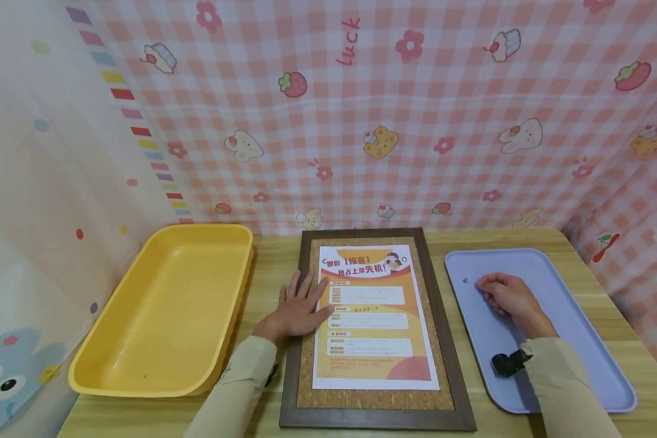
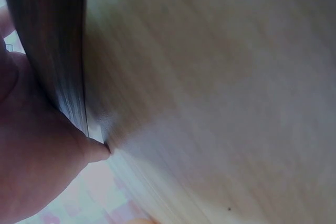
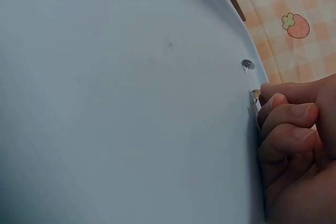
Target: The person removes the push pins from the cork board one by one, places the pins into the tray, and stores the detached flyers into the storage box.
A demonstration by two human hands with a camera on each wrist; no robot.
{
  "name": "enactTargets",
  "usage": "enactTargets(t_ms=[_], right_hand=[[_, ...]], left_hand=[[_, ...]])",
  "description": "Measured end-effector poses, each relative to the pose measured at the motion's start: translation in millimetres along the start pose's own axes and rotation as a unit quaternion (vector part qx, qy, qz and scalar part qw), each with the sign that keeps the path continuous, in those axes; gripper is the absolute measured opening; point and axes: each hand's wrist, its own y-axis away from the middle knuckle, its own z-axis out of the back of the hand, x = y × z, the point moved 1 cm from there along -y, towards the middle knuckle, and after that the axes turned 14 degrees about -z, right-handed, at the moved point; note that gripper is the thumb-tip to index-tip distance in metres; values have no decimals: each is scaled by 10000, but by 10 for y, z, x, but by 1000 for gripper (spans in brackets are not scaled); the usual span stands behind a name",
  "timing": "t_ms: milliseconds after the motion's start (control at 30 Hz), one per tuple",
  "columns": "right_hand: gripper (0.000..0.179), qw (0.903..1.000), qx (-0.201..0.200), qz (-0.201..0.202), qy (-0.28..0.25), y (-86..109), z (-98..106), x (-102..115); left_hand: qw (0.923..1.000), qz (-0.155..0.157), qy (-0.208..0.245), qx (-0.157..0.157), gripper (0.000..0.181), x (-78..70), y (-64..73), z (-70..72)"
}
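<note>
A printed sheet (image 1: 369, 359) lies on a cork board (image 1: 375, 399) with a dark wooden frame (image 1: 378, 420). Thumbtacks show at its upper left (image 1: 325, 261) and upper right. My left hand (image 1: 298, 310) rests with spread fingers across the frame's left side and the sheet's edge. Over the lavender tray (image 1: 591, 365), my right hand (image 1: 511, 298) has curled fingers. In the right wrist view, its fingertips pinch a brassy thumbtack (image 3: 255, 94) low against the tray. A loose silvery thumbtack (image 3: 248, 64) lies just beyond, point showing.
A deep yellow tray (image 1: 164, 316) stands at the left of the wooden table (image 1: 268, 255). Checked cloth (image 1: 328, 121) hangs behind the table, and pale cloth hangs at the left. A black wrist camera (image 1: 508, 364) sits at my right cuff.
</note>
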Motion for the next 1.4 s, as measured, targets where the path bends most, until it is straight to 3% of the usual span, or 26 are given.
enactTargets(t_ms=[500, 1400], right_hand=[[29, 9995, -181, -131, -204, -24, -36, 22], [38, 9996, -123, -156, -178, 36, -16, 19]], left_hand=[[10000, 26, -6, 16, 69, 14, 11, 23], [9999, -10, 121, 40, 69, 29, 3, -14]])
